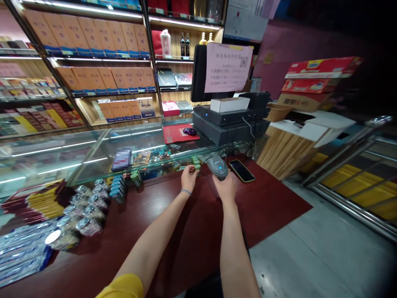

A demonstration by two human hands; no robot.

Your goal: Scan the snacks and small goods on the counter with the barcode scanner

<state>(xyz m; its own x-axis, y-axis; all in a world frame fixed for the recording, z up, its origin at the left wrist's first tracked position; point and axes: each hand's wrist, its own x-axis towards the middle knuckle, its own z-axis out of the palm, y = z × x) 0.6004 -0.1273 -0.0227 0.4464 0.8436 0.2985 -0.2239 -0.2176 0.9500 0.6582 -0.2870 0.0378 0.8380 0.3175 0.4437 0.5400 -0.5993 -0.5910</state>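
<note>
1. You have two hands in view: one left hand point(188, 181), one right hand point(226, 189).
2. You wear one wristband point(186, 191).
3. Before you: one scanner point(217, 165), one phone point(242, 171), one mouse point(190, 131).
4. You face one monitor point(199, 74) and one pink notice point(228, 70).
5. You can count three stacked cartons point(305, 102).
6. You see two dark bottles point(187, 47), two yellowish bottles point(203, 41).
7. The jars point(88, 226) crowd too closely for you to count exactly.

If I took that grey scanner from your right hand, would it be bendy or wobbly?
The scanner probably won't bend: its shell looks like hard plastic. It may feel front-heavy, since its broad head pokes out past the right hand. Set down, it might rock, because its head looks rounded.
</note>
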